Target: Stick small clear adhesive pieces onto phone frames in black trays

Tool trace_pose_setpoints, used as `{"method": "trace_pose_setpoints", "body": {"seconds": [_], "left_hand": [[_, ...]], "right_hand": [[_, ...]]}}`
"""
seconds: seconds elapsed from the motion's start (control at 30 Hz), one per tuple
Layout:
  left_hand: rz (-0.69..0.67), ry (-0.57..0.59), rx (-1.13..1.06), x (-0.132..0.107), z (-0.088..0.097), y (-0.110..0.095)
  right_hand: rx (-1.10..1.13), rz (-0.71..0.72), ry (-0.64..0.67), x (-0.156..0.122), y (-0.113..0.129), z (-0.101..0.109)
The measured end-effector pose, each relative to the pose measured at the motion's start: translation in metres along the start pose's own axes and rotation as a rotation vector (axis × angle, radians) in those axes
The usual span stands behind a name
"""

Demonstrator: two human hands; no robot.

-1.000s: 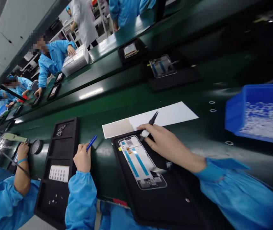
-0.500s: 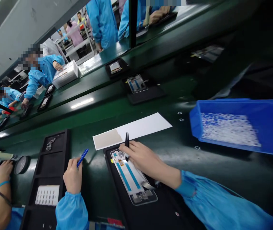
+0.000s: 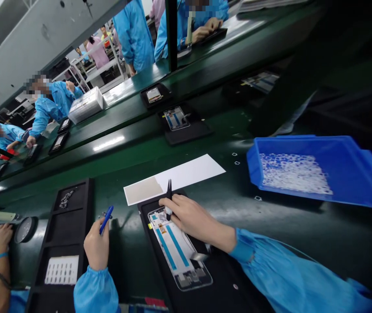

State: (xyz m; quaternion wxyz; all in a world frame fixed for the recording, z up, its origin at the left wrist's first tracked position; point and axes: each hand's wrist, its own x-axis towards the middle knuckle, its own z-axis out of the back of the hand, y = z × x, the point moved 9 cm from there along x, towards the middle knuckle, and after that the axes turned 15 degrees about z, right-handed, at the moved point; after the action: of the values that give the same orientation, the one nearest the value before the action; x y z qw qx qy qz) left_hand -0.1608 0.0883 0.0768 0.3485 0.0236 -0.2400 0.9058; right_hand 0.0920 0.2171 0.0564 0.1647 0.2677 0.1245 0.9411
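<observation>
In right hand (image 3: 196,221), tweezers (image 3: 169,192) swung leftward.

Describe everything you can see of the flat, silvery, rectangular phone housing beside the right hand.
The silvery, metal-looking housing has rounded corners and lies flat, slanted, on a black tray. Two parallel blue strips run lengthwise; a small orange-brown piece sits near their far ends. A yellow tab juts from the left edge, a curved silvery flap lies at the right, and grey and dark parts fill the near end. The right hand partly covers its far right side; whether they touch is unclear.
</observation>
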Motion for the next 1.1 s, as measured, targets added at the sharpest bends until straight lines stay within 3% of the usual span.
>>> {"method": "trace_pose_setpoints", "body": {"seconds": [0.1, 0.17, 0.3, 0.4, 0.53, 0.67, 0.9, 1.1], "left_hand": [[0.138, 0.099, -0.289, -0.003, 0.003, -0.004], [0.234, 0.207, -0.478, -0.009, -0.005, -0.011], [0.344, 0.454, -0.715, -0.027, -0.035, -0.039], [0.324, 0.516, -0.751, -0.038, -0.046, -0.057], [0.178, 0.486, -0.738, -0.047, -0.045, -0.077], [-0.057, 0.375, -0.744, -0.054, -0.029, -0.096], [-0.336, 0.263, -0.692, -0.064, -0.012, -0.111], [-0.462, 0.169, -0.64, -0.07, -0.004, -0.116]], "right_hand": [[0.07, -0.032, -0.002, -0.001, 0.002, 0.004], [0.195, -0.099, -0.056, -0.001, 0.003, 0.011], [0.729, -0.303, -0.181, -0.001, 0.008, 0.012], [1.105, -0.446, -0.245, 0.001, 0.017, -0.003], [1.385, -0.629, -0.304, -0.002, 0.024, -0.027], [1.524, -0.769, -0.335, -0.009, 0.026, -0.043], [1.677, -0.782, -0.388, -0.009, 0.03, -0.039], [1.664, -0.769, -0.357, -0.012, 0.031, -0.037]]}}
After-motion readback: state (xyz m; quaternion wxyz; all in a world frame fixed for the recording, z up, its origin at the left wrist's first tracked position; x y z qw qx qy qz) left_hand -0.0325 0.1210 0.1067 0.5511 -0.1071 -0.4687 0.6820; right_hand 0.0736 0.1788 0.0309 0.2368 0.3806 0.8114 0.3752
